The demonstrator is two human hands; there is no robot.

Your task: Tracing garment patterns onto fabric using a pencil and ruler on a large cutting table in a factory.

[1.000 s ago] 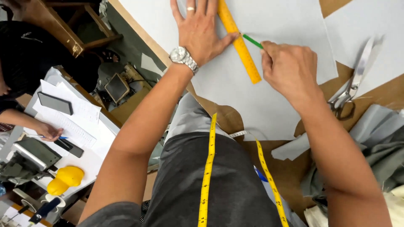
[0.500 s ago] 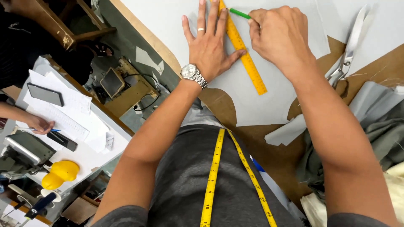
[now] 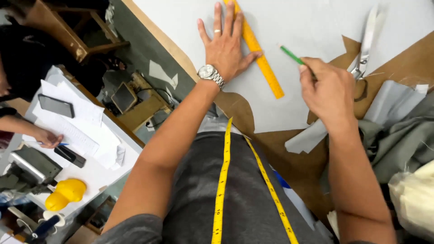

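My left hand lies flat with fingers spread on pale grey fabric, its thumb side pressing a yellow ruler that runs diagonally. A watch sits on that wrist. My right hand is lifted to the right of the ruler, fingers closed on a green pencil whose tip points up-left, clear of the ruler. A yellow tape measure hangs down my grey shirt.
Scissors lie on the fabric at the upper right. Grey cloth pieces are heaped at the right. Brown paper covers the table. At the left, another person's hand rests on papers beside a phone and a yellow object.
My right hand with the pencil has drawn away from the ruler, moving right and down. My left hand stays flat on the ruler.
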